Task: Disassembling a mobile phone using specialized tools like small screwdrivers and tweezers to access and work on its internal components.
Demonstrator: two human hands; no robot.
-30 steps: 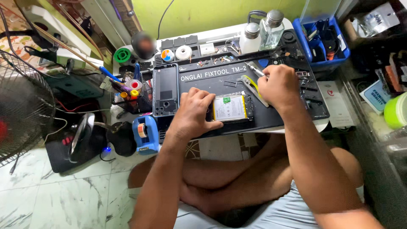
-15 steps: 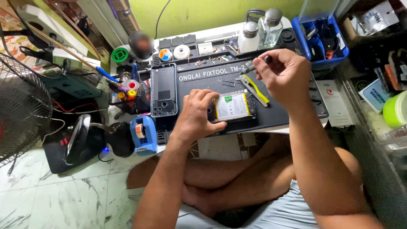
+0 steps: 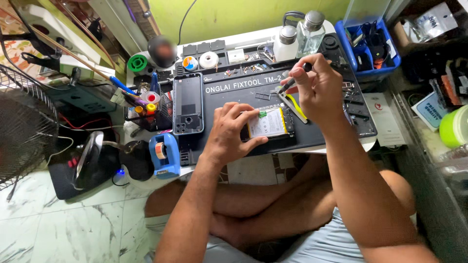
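Head view. The person sits cross-legged on a pale marbled floor before a low white table covered by a dark work mat.

The left hand lies palm down on the near middle of the mat, fingers spread and pressed over the left end of an opened phone; it steadies the phone rather than closing around it. The phone lies flat, its white battery face up.

The right hand is raised above the mat, just far and right of the phone. Thumb and forefinger are pinched together on a thin dark tool, which slants down and left toward the phone's far edge. Whether the tip touches the phone cannot be told.

A yellow strip lies on the mat just right of the phone.

A dark rear phone cover lies on the left part of the mat, well apart from both hands. A blue tape dispenser stands at the near left table corner.

Two clear bottles stand at the far edge. A blue bin sits at the far right. A fan stands at the far left.
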